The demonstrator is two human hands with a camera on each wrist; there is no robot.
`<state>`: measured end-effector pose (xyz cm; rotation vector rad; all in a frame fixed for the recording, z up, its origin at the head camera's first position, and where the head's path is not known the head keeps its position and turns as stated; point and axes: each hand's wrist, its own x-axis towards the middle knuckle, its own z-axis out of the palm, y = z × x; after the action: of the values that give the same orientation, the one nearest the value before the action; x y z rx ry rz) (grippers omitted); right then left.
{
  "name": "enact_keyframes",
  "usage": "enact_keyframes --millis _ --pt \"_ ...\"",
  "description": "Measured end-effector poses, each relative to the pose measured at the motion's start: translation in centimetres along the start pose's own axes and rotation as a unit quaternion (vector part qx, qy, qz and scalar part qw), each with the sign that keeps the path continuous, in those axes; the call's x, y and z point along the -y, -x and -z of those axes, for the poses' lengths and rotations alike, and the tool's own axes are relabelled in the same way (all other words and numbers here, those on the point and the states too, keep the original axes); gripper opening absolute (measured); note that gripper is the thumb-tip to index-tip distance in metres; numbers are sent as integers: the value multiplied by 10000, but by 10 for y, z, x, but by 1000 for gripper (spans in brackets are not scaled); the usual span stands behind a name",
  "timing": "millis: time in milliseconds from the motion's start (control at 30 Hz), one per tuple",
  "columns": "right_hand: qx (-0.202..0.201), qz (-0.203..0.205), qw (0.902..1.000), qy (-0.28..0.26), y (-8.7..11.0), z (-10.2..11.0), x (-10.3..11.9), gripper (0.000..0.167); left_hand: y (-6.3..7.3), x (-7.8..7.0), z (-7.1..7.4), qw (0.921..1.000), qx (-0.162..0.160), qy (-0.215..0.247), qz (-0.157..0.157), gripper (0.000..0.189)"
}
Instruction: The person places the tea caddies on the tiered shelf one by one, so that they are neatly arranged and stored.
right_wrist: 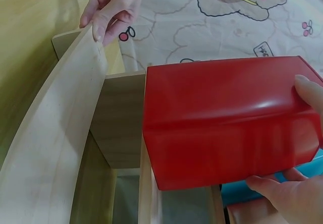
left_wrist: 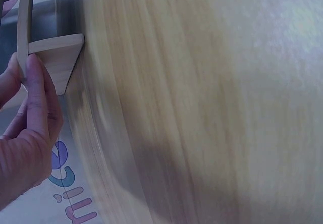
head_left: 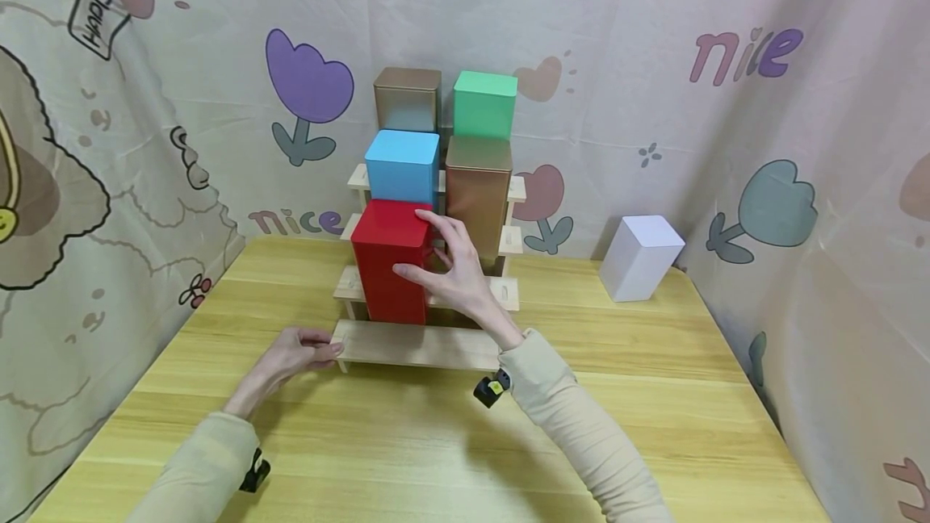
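Note:
A red box (head_left: pixel 388 273) stands upright on the second step from the front of a stepped wooden rack (head_left: pixel 417 345). My right hand (head_left: pixel 461 277) holds the box near its top, thumb on the front and fingers at the upper right edge. In the right wrist view, thumb and fingers span the box (right_wrist: pixel 227 108) at one end. My left hand (head_left: pixel 294 355) pinches the left end of the rack's front board. The left wrist view has that board (left_wrist: pixel 23 37) between thumb and fingers. Behind the red box stands a light blue box (head_left: pixel 402 164).
A tall brown box (head_left: pixel 478 192) stands right of the blue one. On the top step are another brown box (head_left: pixel 408 99) and a green box (head_left: pixel 485 107). A white box (head_left: pixel 639 257) stands at the table's back right. Patterned cloth (head_left: pixel 610 39) hangs behind the table.

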<state>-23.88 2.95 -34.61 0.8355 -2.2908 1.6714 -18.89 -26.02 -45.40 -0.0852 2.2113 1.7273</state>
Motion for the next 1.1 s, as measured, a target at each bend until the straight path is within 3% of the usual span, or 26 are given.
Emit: enact_keyframes --millis 1100 --pt "-81 6 9999 81 0 -2 0 78 -1 0 -1 10000 -17 57 0 45"
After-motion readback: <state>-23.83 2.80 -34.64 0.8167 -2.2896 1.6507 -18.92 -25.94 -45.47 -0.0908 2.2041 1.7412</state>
